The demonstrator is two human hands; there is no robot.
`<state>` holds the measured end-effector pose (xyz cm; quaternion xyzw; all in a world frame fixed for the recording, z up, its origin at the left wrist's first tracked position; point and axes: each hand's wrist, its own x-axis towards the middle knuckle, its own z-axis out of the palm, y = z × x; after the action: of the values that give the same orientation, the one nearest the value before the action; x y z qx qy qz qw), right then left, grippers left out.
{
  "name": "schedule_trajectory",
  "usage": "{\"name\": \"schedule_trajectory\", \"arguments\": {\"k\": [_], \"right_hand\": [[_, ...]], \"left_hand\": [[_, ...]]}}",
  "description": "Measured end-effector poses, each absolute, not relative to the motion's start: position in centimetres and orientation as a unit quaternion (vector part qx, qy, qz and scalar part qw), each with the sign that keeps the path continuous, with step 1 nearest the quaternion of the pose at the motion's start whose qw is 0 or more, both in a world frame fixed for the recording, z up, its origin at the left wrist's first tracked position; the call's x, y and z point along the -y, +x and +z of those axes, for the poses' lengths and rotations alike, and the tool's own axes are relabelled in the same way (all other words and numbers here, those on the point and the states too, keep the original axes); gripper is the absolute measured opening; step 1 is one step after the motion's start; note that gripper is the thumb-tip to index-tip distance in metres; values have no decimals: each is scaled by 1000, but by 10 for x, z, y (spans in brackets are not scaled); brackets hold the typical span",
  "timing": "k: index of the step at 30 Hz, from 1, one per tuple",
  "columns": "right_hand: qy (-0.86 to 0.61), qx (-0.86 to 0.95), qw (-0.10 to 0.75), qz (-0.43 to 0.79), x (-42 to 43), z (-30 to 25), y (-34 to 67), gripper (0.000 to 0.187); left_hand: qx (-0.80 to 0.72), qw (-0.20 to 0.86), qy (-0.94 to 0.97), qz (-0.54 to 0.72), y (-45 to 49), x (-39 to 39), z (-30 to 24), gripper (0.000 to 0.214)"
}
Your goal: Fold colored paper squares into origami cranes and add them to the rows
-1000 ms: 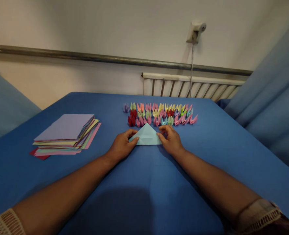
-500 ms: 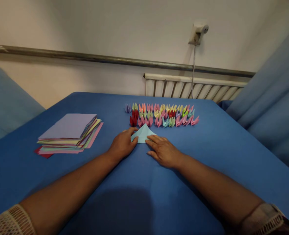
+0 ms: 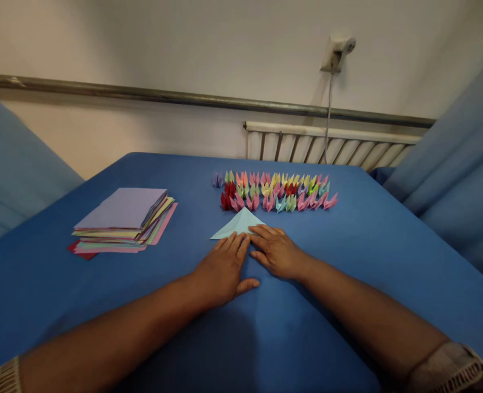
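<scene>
A light blue paper folded into a triangle lies on the blue table in front of me. My left hand lies flat with fingers stretched out, its fingertips on the paper's near edge. My right hand also lies flat and open beside it, fingers pressing the paper's near right part. Just beyond the paper stand rows of several small folded paper figures in many colours.
A stack of coloured paper sheets with a lilac sheet on top lies at the left. Behind the table are a wall rail, a white slatted bed rail, and blue curtains at both sides.
The right hand went from holding the paper's right corner to lying flat on it. The left hand drew back from the left corner and flattened at the near edge. The triangle is folded narrower.
</scene>
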<state>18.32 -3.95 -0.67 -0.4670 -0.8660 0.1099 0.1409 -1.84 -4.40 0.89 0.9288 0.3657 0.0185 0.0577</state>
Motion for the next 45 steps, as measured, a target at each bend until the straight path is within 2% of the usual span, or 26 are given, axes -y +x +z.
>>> {"name": "schedule_trajectory", "arguments": {"k": [6,11,16,19,24,27,30,34,37,39,42,45], "right_hand": [[-472,865,132,109,39,-5,184,49],[-472,863,139,114,40,-4,185,48],[-480,862,136,94,40,1,191,41],[-516,846,114,66,39,7,199,33],[-624,778,74,9,37,10,211,31],[-637,758,144,10,33,2,210,31],[-601,758,238,84,24,-11,207,38],[-556,740,333,179,16,-23,207,49],[-471,748,413,219,19,-21,209,46],[-416,754,438,257,23,-15,209,38],[-386,743,440,324,29,-8,209,25],[-422,700,488,306,27,-10,209,23]], "left_hand": [[-425,18,903,-59,-29,46,37,93],[-481,-24,873,-74,-32,41,50,77],[-451,-90,886,-51,-29,37,48,68],[-441,-98,888,-82,-30,36,48,64],[-437,-111,887,-104,-30,35,51,63],[-448,-110,884,-76,-29,29,51,62],[-454,-88,887,7,-29,19,46,56],[-462,8,881,106,-31,4,28,66],[-456,88,866,186,-33,-2,16,74],[-430,108,866,231,-33,-3,15,64],[-362,111,898,226,-33,-2,18,34],[-290,112,929,199,-33,0,21,26]]}}
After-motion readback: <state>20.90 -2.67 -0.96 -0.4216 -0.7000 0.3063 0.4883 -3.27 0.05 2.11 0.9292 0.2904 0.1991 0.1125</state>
